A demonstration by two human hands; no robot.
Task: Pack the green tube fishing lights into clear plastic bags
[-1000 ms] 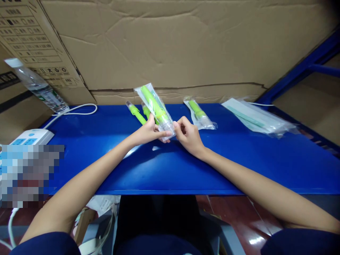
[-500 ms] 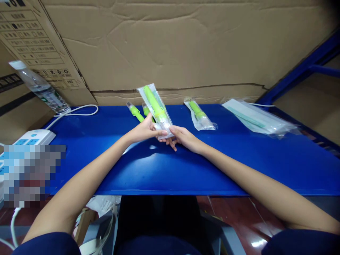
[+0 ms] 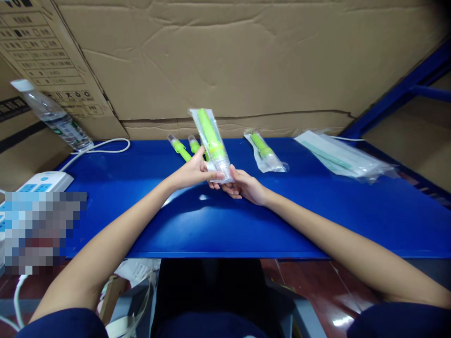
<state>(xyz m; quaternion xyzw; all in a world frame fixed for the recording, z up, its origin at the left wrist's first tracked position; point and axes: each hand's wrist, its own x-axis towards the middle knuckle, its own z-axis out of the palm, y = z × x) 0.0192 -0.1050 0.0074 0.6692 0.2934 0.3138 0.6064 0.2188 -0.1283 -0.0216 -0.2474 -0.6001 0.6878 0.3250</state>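
Observation:
Both hands hold a clear plastic bag with a bright green tube-like item inside it, its clear capped end pointing down towards me. My left hand grips the lower left of the bag, thumb laid across the front. At the lower right corner, my right hand pinches the bag between thumb and fingers. The bag leans up and to the left, above the table. Just behind my left hand lie two unbagged green items with clear caps, a left one and a right one, partly hidden.
Another bagged green item lies to the right on the blue table. Further right are flat clear bags. A water bottle, a white cable and a power strip sit at left. Cardboard stands behind.
The bag has shifted slightly right and stands a little steeper. The fingers of my right hand have curled in beneath its lower end. My left hand has barely moved.

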